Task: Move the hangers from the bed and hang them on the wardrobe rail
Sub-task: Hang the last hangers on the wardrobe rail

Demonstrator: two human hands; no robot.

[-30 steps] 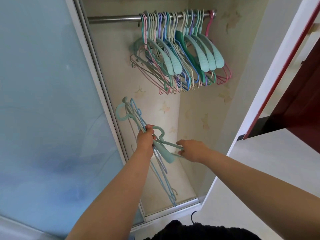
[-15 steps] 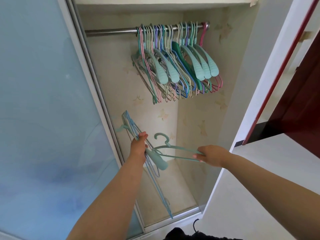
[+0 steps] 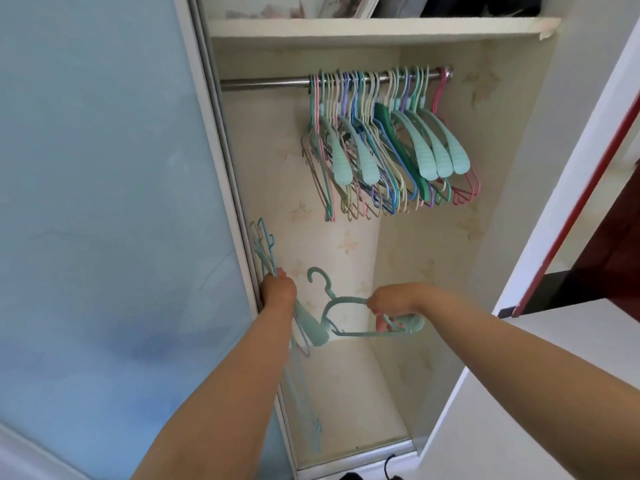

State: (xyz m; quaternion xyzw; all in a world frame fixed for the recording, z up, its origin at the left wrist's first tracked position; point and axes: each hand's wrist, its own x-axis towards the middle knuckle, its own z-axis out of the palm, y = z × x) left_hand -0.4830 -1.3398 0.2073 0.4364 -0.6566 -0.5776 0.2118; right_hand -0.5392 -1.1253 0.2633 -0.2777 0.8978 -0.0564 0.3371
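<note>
A metal wardrobe rail [image 3: 263, 83] runs across the open wardrobe, with several pastel hangers [image 3: 384, 150] bunched on its right half. My left hand [image 3: 278, 291] grips a bundle of thin blue and teal hangers [image 3: 265, 251] by the sliding door's frame; their hooks stick up above my fist and their lower parts hang down past my wrist. My right hand [image 3: 393, 303] holds one mint-green hanger [image 3: 341, 318] by its shoulder, hook up and to the left, apart from the bundle and well below the rail.
A frosted blue sliding door [image 3: 104, 220] covers the wardrobe's left side. A white shelf [image 3: 381, 27] with stored items sits above the rail. The wardrobe floor [image 3: 346, 400] lies below. At the right are a white wall [image 3: 571, 168] and a dark red door [image 3: 616, 237].
My right hand has drawn the mint-green hanger out of the bundle and moved it rightward. My view has tilted up, so the shelf above the rail now shows.
</note>
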